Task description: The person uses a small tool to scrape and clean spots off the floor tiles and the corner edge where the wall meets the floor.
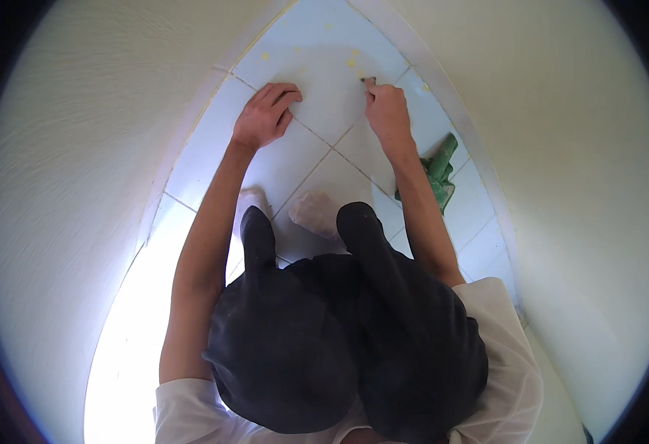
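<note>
My right hand (pixel 388 109) is closed at the far part of the tiled floor (pixel 324 96). Its fingers pinch a small thing with a dark edge (pixel 368 79), mostly hidden and too small to name. Yellow specks (pixel 352 62) dot the pale tile just beyond those fingertips. To the left, my left hand (pixel 267 115) rests at the floor with its fingers loosely bent and apart, and nothing shows in it.
A crumpled green cloth or glove (pixel 438 176) lies on the tiles right of my right forearm. Pale walls (pixel 117 96) close in on both sides and narrow toward the far end. My knees in dark trousers (pixel 280 348) and my feet (pixel 315 213) take up the near middle.
</note>
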`<state>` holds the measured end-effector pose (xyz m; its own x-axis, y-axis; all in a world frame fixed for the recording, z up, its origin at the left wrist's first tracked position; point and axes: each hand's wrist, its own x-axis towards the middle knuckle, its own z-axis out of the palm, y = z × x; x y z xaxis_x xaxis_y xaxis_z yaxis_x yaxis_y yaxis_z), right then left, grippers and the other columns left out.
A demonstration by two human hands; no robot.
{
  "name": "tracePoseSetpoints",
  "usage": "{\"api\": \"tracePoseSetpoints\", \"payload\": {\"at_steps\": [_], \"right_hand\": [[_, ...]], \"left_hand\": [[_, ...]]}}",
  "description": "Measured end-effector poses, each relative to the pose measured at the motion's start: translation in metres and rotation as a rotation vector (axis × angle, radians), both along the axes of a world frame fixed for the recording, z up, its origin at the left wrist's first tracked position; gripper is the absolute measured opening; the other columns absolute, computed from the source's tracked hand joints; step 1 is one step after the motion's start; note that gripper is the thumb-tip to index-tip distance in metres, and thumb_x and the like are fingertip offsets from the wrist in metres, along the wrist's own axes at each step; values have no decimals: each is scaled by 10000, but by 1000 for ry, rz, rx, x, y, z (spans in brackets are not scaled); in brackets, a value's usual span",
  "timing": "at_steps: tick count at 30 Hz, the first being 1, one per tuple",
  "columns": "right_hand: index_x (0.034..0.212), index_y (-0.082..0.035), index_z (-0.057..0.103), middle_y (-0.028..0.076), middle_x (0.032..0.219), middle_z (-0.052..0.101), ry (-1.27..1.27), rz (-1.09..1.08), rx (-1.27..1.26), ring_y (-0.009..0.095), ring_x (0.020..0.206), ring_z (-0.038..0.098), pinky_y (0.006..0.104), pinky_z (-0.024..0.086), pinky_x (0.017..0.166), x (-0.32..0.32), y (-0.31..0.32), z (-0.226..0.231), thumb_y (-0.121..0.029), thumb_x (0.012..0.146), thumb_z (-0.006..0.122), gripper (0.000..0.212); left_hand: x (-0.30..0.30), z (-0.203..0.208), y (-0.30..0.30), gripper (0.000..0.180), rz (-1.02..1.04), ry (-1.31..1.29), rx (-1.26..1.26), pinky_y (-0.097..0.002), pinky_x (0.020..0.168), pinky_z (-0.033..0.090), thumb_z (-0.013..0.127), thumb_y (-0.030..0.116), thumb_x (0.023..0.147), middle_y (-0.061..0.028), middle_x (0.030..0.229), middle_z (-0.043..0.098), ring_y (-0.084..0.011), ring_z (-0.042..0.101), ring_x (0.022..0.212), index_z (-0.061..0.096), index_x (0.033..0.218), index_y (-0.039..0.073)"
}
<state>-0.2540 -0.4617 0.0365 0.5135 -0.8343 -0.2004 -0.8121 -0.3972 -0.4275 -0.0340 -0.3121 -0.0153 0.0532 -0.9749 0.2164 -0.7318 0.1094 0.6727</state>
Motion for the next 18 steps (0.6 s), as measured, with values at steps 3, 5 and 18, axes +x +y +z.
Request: {"api": "tracePoseSetpoints", "payload": {"at_steps": [3,5,18], "right_hand": [[913,10,723,278,868,687,30,24,-79,465,845,689,534,559,754,0,-8,-1,-104,942,599,171],[903,13,720,277,874,687,15,43,-31,465,843,687,537,554,753,-3,-5,-1,-113,941,604,176],[937,10,732,268,887,695,3,30,-16,463,827,685,536,555,748,3,-5,-4,-78,907,608,156]], "left_hand": [[0,1,-2,367,-3,1,3,-424,961,546,642,-13,796,-55,1196,644,-295,625,1116,655,1136,125],[-1,2,-2,367,-5,1,4,-424,965,543,642,-13,796,-56,1197,644,-295,623,1119,654,1137,125],[-1,2,-1,321,12,-26,-29,-393,936,547,655,21,790,-27,1176,647,-269,627,1067,657,1093,127]]}}
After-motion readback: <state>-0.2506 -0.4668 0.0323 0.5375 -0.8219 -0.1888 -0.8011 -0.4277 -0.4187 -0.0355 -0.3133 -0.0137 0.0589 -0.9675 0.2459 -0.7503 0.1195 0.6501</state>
